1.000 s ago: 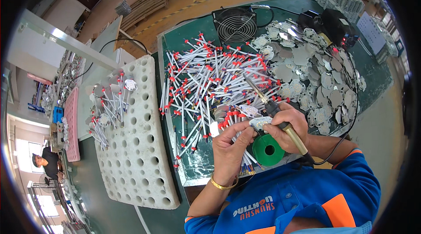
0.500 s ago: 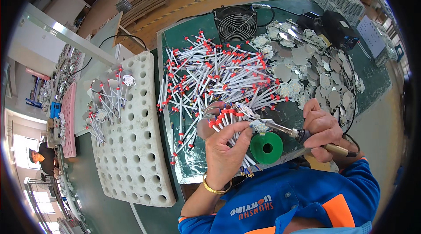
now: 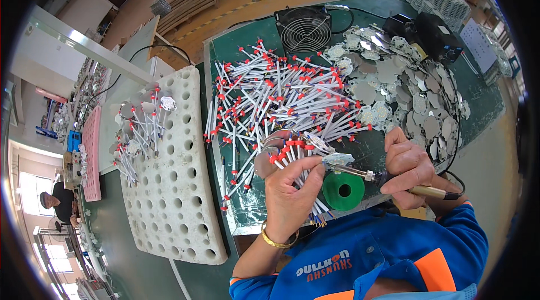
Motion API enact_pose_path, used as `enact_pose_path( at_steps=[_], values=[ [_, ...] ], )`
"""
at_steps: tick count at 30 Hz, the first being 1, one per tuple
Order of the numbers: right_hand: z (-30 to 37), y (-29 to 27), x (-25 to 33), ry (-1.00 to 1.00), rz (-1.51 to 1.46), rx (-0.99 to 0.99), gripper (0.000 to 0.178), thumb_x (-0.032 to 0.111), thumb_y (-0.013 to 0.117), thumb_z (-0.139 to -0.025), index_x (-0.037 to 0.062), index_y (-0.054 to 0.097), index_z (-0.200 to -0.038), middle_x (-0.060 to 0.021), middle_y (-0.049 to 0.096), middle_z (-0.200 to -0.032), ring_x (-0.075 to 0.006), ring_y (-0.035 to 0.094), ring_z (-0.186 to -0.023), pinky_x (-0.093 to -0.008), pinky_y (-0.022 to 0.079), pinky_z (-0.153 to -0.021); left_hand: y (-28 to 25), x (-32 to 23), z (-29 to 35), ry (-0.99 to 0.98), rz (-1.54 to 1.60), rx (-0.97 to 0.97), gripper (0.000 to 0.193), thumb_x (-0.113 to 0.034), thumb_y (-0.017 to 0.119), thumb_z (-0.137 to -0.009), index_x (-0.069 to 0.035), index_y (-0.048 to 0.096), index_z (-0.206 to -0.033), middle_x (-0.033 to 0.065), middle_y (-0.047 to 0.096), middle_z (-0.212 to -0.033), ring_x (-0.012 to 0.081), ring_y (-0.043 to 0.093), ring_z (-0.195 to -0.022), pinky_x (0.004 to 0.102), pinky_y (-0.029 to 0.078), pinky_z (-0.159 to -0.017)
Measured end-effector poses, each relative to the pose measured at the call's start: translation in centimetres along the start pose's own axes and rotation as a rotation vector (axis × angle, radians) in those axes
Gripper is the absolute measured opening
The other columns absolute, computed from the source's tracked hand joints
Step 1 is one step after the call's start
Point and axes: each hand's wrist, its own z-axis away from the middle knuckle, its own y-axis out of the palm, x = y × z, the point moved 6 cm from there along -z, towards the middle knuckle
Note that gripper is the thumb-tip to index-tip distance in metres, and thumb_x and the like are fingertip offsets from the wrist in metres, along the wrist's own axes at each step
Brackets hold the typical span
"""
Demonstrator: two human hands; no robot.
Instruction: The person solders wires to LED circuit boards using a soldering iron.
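My left hand (image 3: 292, 190) grips a bundle of white wire pairs with red tips (image 3: 295, 156) and pinches a small round LED board (image 3: 336, 159) at its fingertips. My right hand (image 3: 413, 168) holds a soldering iron (image 3: 394, 181) like a pen, its tip touching that board. Both hands hover over the near edge of a green mat (image 3: 371, 148). A green solder spool (image 3: 343, 191) lies just below the iron's tip. A large loose pile of the same red-tipped white wires (image 3: 281, 95) spreads across the mat beyond my hands.
Several round silver LED boards (image 3: 416, 89) are heaped at the right. A black fan (image 3: 304, 30) stands at the back, a dark box (image 3: 430, 33) to its right. A white foam tray with holes (image 3: 171, 176) at the left holds finished pieces (image 3: 138, 128). Another person (image 3: 56, 201) sits far left.
My right hand has swung the soldering iron from upright over the spool to level, with its tip at the board. My left hand shifted slightly with the wire bundle.
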Motion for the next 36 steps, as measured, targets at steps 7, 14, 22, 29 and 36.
enact_pose_path(
  at_steps=[7,14,22,29,36],
  values=[
    [-0.09,0.16,0.05,-0.014,0.006,-0.008,0.037,-0.002,0.052,-0.053,0.0141,0.065,-0.083,0.0029,0.039,-0.056,-0.0170,0.039,-0.048,-0.0349,0.032,-0.060,-0.07,0.31,-0.25,-0.027,0.058,-0.010,0.015,-0.006,0.062,-0.081,0.003,0.065,-0.093,0.0034,0.064,-0.077,0.0056,0.056,-0.070,0.0189,0.044,-0.063],
    [0.13,-0.23,-0.04,-0.015,-0.020,-0.030,0.034,0.000,0.052,-0.053,0.0130,0.065,-0.082,0.0025,0.039,-0.056,-0.0170,0.038,-0.048,-0.0339,0.032,-0.060,-0.14,-0.06,-0.06,-0.011,0.003,-0.028,0.014,-0.006,0.062,-0.081,0.002,0.065,-0.092,0.0028,0.064,-0.075,0.0056,0.056,-0.068,0.0186,0.044,-0.063],
    [0.02,0.09,-0.17,-0.026,-0.020,-0.016,0.034,0.000,0.052,-0.054,0.0130,0.065,-0.082,0.0027,0.040,-0.056,-0.0171,0.038,-0.048,-0.0342,0.032,-0.060,0.15,-0.09,0.06,0.017,-0.026,-0.001,0.014,-0.006,0.063,-0.081,0.002,0.065,-0.092,0.0026,0.065,-0.077,0.0054,0.057,-0.071,0.0189,0.045,-0.066],
    [0.01,0.10,-0.36,0.002,0.020,-0.030,0.036,-0.004,0.052,-0.054,0.0137,0.065,-0.083,0.0031,0.039,-0.055,-0.0170,0.039,-0.048,-0.0347,0.032,-0.059,0.18,-0.05,-0.04,-0.007,-0.044,-0.007,0.015,-0.006,0.064,-0.080,0.002,0.066,-0.092,0.0024,0.065,-0.078,0.0055,0.057,-0.071,0.0191,0.045,-0.065],
    [-0.53,0.01,-0.20,-0.036,0.054,0.016,0.036,-0.003,0.053,-0.052,0.0141,0.065,-0.082,0.0037,0.038,-0.054,-0.0163,0.038,-0.046,-0.0329,0.031,-0.058,0.11,0.16,-0.42,0.056,0.020,-0.049,0.011,-0.007,0.064,-0.078,0.000,0.067,-0.086,0.0011,0.064,-0.067,0.0026,0.052,-0.057,0.0192,0.042,-0.054]
  ],
)
